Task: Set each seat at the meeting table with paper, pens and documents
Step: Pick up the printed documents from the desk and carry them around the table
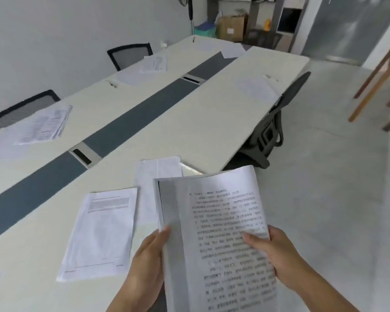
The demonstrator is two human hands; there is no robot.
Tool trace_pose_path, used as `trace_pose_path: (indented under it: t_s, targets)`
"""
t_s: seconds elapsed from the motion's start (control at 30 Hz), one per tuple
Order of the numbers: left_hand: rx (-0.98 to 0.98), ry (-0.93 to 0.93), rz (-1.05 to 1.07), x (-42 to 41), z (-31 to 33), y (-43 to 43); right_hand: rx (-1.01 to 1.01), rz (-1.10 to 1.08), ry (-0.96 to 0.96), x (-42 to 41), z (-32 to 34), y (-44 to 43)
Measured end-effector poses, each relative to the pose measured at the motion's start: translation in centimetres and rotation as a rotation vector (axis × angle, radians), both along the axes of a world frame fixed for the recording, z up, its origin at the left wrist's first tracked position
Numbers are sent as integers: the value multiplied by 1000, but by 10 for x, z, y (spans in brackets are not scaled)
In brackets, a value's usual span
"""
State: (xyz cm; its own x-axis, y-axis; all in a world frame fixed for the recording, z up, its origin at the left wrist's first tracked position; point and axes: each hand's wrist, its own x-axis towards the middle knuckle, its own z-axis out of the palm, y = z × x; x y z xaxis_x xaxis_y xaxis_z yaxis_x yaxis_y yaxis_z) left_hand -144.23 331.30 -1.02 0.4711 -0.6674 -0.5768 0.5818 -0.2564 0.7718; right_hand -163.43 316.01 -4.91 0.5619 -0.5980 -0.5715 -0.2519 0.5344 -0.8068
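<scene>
White documents (pixel 223 221), print illegible, held by left hand (pixel 144 264) and right hand (pixel 277 255).

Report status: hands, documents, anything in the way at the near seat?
Both gripping: left hand, right hand on the document stack, side edges. Stack raised at the table near edge. A printed sheet lies beside it; nothing blocking.

Glossy plastic-covered paper document (pixel 223 233); matt table (pixel 189 122).
</scene>
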Motion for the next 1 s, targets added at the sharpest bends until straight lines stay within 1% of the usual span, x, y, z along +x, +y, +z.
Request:
trace_pose_path:
  t_s: [0.17, 0.33, 0.4, 0.57, 0.67, 0.8, 0.87, 1.0]
  targets:
    - [42, -52, -180, -96, -1, -75, -58, -226, 80, -105, 10, -32]
    - [-23, -113, -376, -139, -7, -145, -81, -402, 102, -152, 3, -71]
    - [-34, -118, -420, -141, -12, -172, -53, -439, 76, -160, -2, -92]
    - [-22, -133, -436, -143, -33, -258, 143, -523, -7, -181, -13, -173]
    - [-44, -119, -443, -142, -36, -323, 177, -558, -37, -188, -12, -236]
    - [-74, -100, -452, -127, -25, -409, 233, -525, -43, -185, -5, -316]
    - [-99, -95, -442, -119, -18, -449, 218, -510, -61, -180, 1, -353]
    - [-111, -100, -460, -111, -12, -511, 78, -505, -24, -168, 2, -416]
